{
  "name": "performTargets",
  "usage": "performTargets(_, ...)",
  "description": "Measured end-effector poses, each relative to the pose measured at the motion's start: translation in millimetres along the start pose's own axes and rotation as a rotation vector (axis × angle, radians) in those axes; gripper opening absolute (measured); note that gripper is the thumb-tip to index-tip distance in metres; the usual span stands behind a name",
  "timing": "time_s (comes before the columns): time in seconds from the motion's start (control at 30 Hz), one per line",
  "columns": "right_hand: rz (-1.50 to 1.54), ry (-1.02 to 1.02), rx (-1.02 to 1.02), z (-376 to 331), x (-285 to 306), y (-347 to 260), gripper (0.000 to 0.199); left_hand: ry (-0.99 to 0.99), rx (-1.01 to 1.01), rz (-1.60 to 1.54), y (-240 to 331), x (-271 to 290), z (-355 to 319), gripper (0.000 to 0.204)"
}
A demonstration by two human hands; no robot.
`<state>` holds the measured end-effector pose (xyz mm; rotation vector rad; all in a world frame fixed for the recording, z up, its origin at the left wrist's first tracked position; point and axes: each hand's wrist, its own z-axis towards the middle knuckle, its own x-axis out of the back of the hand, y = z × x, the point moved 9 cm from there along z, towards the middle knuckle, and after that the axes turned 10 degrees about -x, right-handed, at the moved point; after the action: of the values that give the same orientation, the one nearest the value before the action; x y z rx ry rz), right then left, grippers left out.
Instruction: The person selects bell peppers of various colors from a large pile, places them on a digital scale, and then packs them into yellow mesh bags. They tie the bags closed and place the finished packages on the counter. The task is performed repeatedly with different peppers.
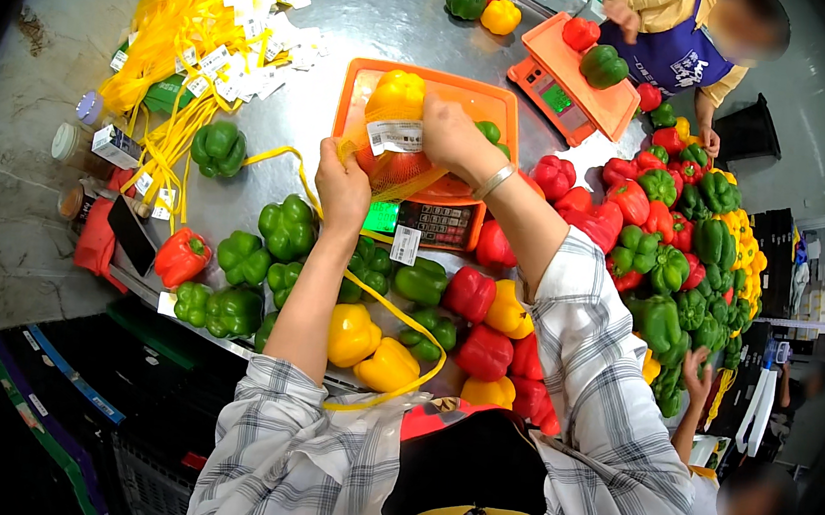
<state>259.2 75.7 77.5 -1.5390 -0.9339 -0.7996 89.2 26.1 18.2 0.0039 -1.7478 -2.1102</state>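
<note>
Over an orange scale (490,93) both my hands work at a yellow mesh bag (402,184) with a white label on it. My left hand (343,188) is closed on the bag's near left edge, and a yellow strap trails down from there. My right hand (455,141) is closed on the bag's right side, its fingertips partly hidden. A yellow bell pepper (398,93) shows at the top of the bag, and a red bell pepper (392,168) lies under the netting. Beside my right wrist a green pepper (489,131) rests on the scale.
Loose green peppers (287,227) and yellow peppers (354,336) lie before me, with a large pepper heap (675,245) at right. Labelled mesh bags (179,37) are piled at left by a phone (131,236). A co-worker (669,33) stands behind a second scale (577,84); another person is at lower right.
</note>
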Motion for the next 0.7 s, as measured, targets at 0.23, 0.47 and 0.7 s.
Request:
performTargets(0.23, 0.046, -0.051, -0.015, -8.8, 6.8, -0.3, 0.030, 0.076, 0.017, -0.085, 9.4, 0.6, 4.1, 0.014)
performTargets(0.47, 0.339, 0.000, -0.099, 21.4, 95.4, -13.3, 0.019, -0.046, -0.109, -0.302, 90.0, -2.2, 89.9, 0.016)
performTargets(0.7, 0.500, -0.092, -0.148, 69.7, 61.3, 17.1, 0.023, -0.141, 0.101, -0.434, 46.4, -37.5, 122.6, 0.016)
